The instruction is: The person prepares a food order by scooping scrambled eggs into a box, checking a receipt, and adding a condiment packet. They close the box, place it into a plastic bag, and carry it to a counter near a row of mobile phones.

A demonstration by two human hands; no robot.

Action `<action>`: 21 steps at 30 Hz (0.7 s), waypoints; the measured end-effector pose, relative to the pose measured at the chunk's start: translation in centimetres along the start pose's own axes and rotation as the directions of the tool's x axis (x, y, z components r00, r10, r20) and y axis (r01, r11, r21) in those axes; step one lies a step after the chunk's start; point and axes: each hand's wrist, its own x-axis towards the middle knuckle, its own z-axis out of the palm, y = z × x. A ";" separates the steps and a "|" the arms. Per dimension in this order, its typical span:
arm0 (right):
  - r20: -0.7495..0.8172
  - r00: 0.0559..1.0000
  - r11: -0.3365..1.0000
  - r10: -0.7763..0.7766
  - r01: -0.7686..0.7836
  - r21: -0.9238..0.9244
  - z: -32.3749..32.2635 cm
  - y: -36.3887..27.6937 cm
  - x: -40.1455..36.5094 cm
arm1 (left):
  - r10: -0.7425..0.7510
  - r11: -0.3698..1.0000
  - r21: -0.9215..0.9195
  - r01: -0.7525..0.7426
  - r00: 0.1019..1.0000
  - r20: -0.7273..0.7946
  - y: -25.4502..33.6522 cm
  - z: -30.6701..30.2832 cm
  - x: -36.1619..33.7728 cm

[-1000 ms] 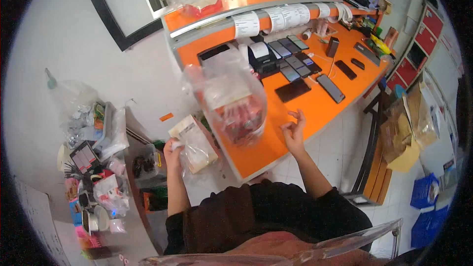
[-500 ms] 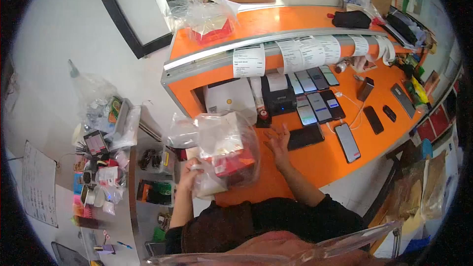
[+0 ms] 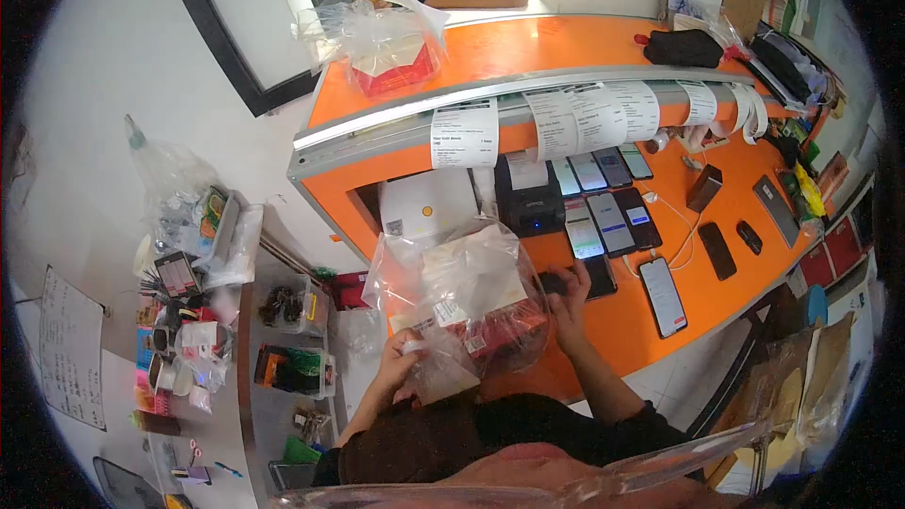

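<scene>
Left hand (image 3: 401,369) tight on bag (image 3: 481,297); right hand (image 3: 568,306), lately spread, behind it, grip unclear.

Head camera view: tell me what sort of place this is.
Probably a takeaway order counter: printed slips hang above an orange counter, a row of phones lies beside a receipt printer, and the left hand grips a clear plastic bag.

Head view: worn on the person's head, tilted forward and down.
Faces: the orange bench (image 3: 627,335), window (image 3: 247,14) beyond.
Nearness: close over the bench's near edge; fisheye, dark corners.
</scene>
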 end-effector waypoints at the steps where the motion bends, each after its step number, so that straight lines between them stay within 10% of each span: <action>1: -0.048 0.999 1.000 -0.024 0.024 -0.005 -0.3 1.7 -0.5 | -0.002 1.000 -0.009 0.002 1.000 -0.007 0.2 0.1 -0.1; 12: -0.280 0.960 0.981 -0.015 -0.040 -0.190 -0.3 -1.1 -5.4 | -0.048 0.999 -0.008 0.048 0.999 0.007 0.1 -0.3 -0.5; 21: -0.365 0.931 0.928 -0.001 -0.135 -0.347 -1.4 -2.4 -10.3 | 0.218 0.955 0.204 -0.217 0.976 0.015 -2.5 -0.8 -0.3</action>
